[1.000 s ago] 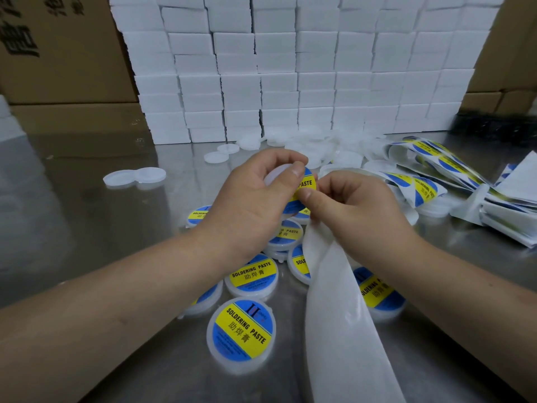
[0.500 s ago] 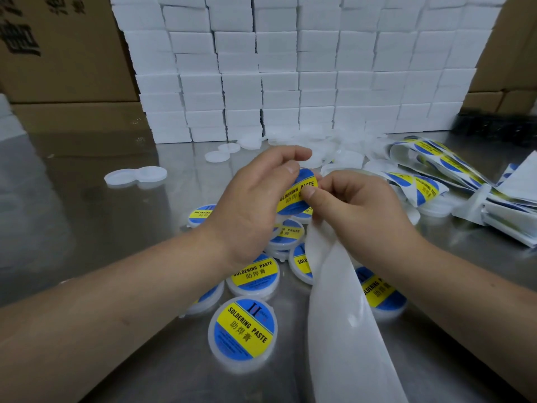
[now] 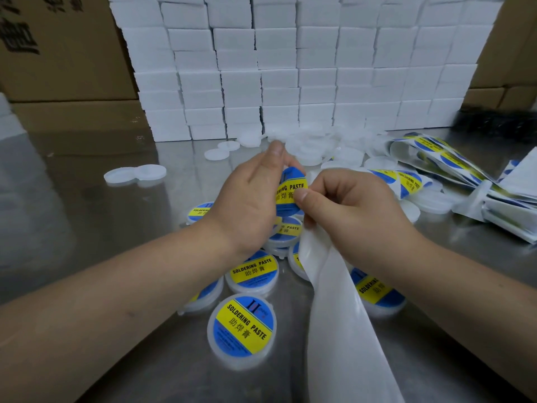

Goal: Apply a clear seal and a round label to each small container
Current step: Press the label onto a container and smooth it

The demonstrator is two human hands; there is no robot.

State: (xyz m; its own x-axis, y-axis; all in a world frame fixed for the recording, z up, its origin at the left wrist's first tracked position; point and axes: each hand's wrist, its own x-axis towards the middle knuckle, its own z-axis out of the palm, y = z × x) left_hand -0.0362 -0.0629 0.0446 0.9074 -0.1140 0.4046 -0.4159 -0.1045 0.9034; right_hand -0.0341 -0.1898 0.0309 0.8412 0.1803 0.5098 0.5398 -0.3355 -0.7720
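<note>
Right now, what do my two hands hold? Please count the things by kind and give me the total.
Labelled container, in the left hand: 1
White backing strip, in the right hand: 1
Total: 2

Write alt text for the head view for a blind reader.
The left hand holds a small container while the right hand thumbs its round label down and grips a white backing strip. Labelled containers lie on the steel table beneath; stacked white boxes stand behind.
</note>
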